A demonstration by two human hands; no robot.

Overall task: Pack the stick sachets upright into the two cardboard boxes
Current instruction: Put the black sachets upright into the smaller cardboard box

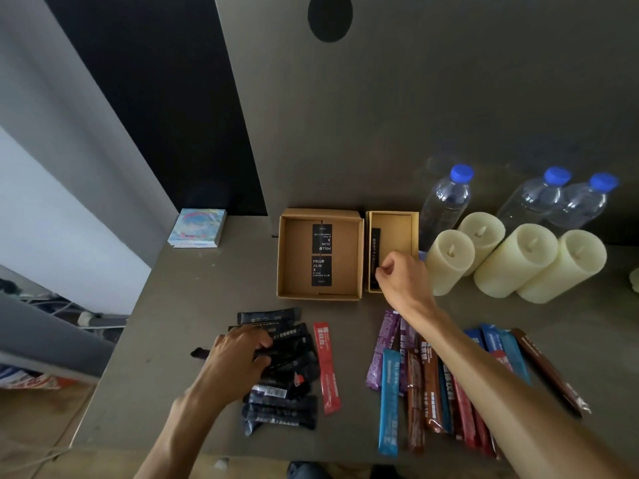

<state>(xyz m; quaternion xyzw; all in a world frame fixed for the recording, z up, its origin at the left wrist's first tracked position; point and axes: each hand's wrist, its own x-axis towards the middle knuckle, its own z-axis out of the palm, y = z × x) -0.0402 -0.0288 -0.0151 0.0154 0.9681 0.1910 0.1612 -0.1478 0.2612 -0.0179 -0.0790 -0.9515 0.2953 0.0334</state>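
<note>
Two open cardboard boxes stand at the back of the table: a wide box (284,257) with black labels on its floor, and a narrow box (399,233) to its right. My right hand (403,276) hovers over the narrow box's front and pinches a black sachet (375,243) that stands on edge along the box's left wall. My left hand (238,356) lies on a pile of black sachets (287,406), its fingers and thumb curled round one whose end pokes out at the left. A single red sachet (326,368) lies beside the pile. Several coloured sachets (390,402) lie fanned under my right forearm.
Several cream pillar candles (515,261) lie right of the narrow box, almost touching it. Three water bottles (446,202) with blue caps stand behind them. A pastel packet (198,228) sits at the table's back left corner. The table's left edge (114,368) drops to the floor.
</note>
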